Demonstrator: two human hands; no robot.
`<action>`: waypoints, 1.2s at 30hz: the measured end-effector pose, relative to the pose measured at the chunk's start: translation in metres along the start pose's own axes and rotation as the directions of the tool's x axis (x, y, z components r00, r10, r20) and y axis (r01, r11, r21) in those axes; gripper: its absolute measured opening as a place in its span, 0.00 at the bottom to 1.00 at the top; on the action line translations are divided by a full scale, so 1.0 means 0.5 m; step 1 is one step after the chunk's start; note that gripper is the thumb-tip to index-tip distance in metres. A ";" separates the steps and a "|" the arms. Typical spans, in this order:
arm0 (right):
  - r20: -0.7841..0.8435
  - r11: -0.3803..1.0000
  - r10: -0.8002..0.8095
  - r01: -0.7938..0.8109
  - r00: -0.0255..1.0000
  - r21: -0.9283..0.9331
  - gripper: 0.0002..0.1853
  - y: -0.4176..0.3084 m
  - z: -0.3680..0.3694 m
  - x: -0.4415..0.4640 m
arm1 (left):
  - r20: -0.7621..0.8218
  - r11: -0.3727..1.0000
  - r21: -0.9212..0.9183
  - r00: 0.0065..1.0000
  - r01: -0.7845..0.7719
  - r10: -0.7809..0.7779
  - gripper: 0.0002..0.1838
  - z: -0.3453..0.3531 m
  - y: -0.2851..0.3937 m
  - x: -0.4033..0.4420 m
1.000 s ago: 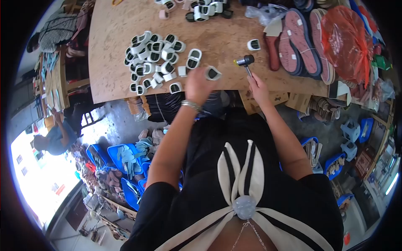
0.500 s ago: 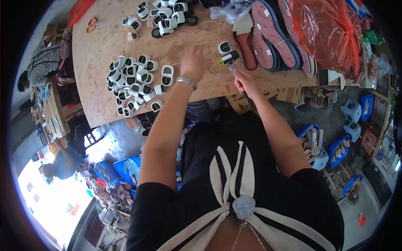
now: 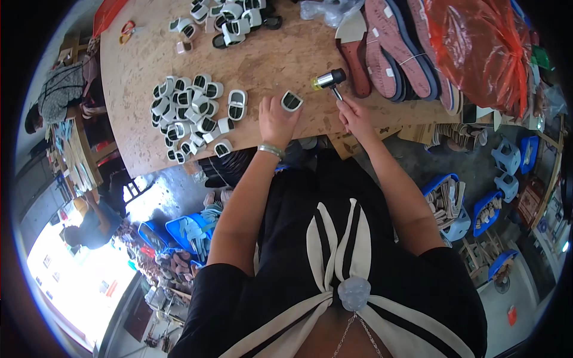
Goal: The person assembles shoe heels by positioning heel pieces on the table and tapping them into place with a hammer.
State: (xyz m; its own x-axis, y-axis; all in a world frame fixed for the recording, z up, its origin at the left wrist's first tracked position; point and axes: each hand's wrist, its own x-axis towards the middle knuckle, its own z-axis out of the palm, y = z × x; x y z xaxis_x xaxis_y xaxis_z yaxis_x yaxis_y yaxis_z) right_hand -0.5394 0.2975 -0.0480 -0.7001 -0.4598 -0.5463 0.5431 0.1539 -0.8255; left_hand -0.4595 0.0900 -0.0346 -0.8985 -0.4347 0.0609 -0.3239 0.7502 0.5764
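My left hand (image 3: 276, 124) is closed around a small white buckle-like piece (image 3: 291, 101) with a dark inner face, at the table's near edge. In my right hand (image 3: 356, 118) is a small mallet (image 3: 329, 79); its metal head has one yellow end and one black end. The mallet head is up and to the right of the piece, apart from it. To the left of my left hand lies a pile of similar white pieces (image 3: 188, 107), with a longer double-windowed one (image 3: 237, 105) beside it.
More white and black pieces (image 3: 236, 24) lie at the far side of the wooden table (image 3: 137, 71), with orange scissors (image 3: 126, 31) to their left. A wide-bladed tool with a reddish handle (image 3: 356, 59), pink soles (image 3: 382, 53) and a red plastic bag (image 3: 477, 53) lie on the right. People sit at left.
My left hand has come back toward the table's near edge and now holds a white piece. The single piece beside the mallet is gone from its spot. The mallet has stayed nearly in place.
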 end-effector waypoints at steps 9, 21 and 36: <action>-0.129 0.841 -0.377 0.282 0.917 -0.461 0.18 -0.067 0.090 -0.068 | -0.048 0.999 0.043 0.998 0.030 -0.028 0.29 0.006 -0.072 -0.062; -0.078 0.635 -0.393 0.208 0.916 -0.744 0.19 -0.054 0.160 -0.079 | -0.067 0.998 0.025 0.996 0.060 -0.058 0.28 0.009 -0.074 -0.068; 0.049 0.470 -0.335 0.212 0.941 -0.857 0.19 -0.071 0.171 -0.066 | -0.044 0.997 0.031 0.996 0.073 -0.071 0.27 0.002 -0.069 -0.069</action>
State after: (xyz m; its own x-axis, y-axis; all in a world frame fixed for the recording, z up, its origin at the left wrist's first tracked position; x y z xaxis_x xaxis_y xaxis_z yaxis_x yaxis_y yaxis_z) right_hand -0.4960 0.2325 0.0116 -0.8181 -0.5271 -0.2301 -0.2908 0.7242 -0.6253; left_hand -0.4175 0.0797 -0.0576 -0.8591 -0.5088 0.0556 -0.3976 0.7318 0.5536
